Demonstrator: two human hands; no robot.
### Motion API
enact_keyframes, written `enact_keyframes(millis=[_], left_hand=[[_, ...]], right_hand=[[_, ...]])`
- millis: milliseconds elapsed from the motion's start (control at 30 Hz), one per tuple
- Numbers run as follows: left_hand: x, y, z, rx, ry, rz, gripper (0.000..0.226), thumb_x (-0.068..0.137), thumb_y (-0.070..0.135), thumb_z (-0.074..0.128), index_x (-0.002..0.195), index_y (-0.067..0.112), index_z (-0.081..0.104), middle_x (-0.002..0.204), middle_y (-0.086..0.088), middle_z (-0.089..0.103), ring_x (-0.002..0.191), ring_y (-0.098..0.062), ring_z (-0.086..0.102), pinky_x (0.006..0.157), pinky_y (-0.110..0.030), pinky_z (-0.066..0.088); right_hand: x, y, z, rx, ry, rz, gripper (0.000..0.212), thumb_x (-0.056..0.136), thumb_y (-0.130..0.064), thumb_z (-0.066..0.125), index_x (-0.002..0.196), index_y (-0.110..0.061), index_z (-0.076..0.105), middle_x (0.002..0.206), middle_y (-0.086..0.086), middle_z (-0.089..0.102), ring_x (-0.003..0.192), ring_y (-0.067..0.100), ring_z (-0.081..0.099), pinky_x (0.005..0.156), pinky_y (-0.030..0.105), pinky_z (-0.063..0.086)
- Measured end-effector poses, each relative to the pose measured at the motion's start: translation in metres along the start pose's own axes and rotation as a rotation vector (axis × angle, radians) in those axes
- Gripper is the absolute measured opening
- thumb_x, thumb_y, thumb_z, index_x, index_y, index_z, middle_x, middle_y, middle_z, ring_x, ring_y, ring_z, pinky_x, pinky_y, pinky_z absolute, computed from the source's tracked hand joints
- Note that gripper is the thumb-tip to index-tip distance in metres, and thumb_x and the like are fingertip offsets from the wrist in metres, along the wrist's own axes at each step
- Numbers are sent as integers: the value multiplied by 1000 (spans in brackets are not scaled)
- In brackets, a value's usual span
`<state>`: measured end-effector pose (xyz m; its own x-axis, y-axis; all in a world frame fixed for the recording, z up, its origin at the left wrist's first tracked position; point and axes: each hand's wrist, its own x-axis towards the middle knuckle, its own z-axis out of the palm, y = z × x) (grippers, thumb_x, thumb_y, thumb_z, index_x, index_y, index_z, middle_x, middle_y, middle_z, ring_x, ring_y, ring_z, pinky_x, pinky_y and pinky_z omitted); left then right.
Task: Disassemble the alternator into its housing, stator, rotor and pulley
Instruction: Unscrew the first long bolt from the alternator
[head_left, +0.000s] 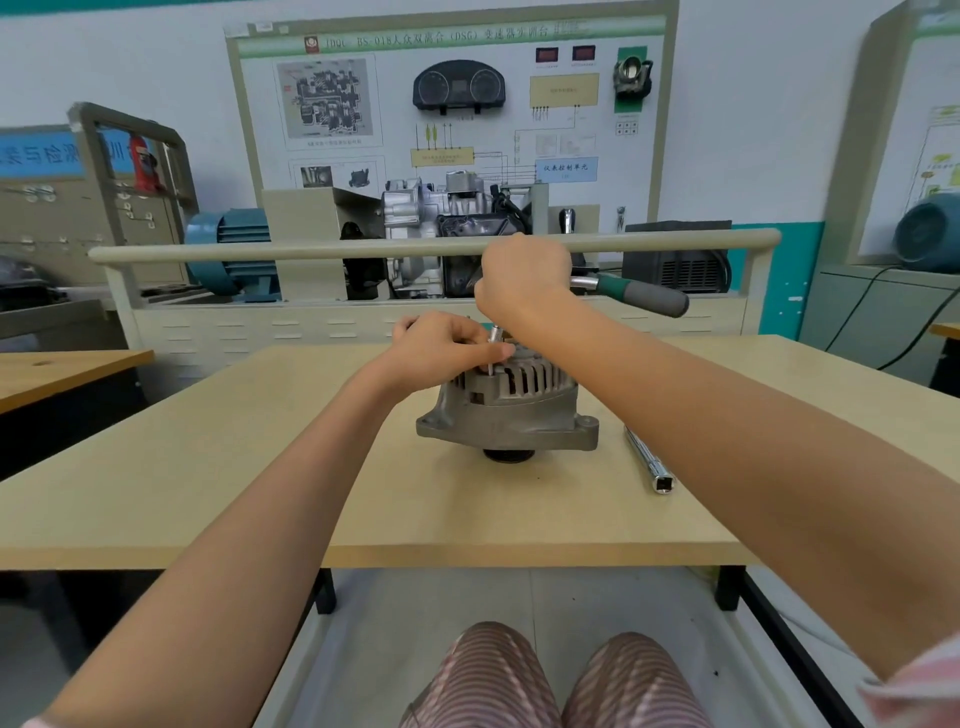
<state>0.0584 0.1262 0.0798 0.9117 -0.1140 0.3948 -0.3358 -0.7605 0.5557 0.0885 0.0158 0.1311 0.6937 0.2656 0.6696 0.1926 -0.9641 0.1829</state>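
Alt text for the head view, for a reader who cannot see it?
A right hand grips a ratchet over an alternator on a wooden table, while the left hand steadies its thin extension. A loose extension bar lies to the right.

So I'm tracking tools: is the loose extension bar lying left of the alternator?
No, the extension bar lies on the table to the right of the alternator.

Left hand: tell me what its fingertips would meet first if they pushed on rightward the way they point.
The left hand already touches the thin socket shaft standing on the alternator. Past it comes the right forearm, though depth is unclear.
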Motion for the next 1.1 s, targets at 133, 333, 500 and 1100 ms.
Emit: enact_keyframes(millis=[133,333,500,1100], left_hand=[[-2,-2,-2,-44,-22,3,43,89,46,62,61,14,56,62,-5,53,62,5,48,94,-32,27],[-5,-3,-4,-101,-46,-4,45,92,42,59,99,-2,69,106,-19,68,108,-21,59,111,-47,29],[-3,-1,-4,-65,-33,-21,38,89,44,63,67,13,61,78,-8,60,84,-14,54,109,-45,31],[-2,0,-1,-44,-2,-26,43,88,40,65,60,14,45,61,4,46,62,2,45,88,-36,29]], right_hand=[[-3,0,0,116,108,-160,12,93,-22,44,86,-15,49,76,3,44,66,21,44,53,28,32],[1,-10,-3,319,79,-336,35,86,-20,46,56,-21,29,56,-4,32,66,20,42,56,29,32],[7,-6,-4,365,-16,-315,35,86,-19,48,55,-17,30,58,-1,31,65,22,39,47,26,23],[2,-12,-4,253,55,-203,36,91,-22,44,57,-16,32,59,-1,29,64,22,42,46,25,22]])
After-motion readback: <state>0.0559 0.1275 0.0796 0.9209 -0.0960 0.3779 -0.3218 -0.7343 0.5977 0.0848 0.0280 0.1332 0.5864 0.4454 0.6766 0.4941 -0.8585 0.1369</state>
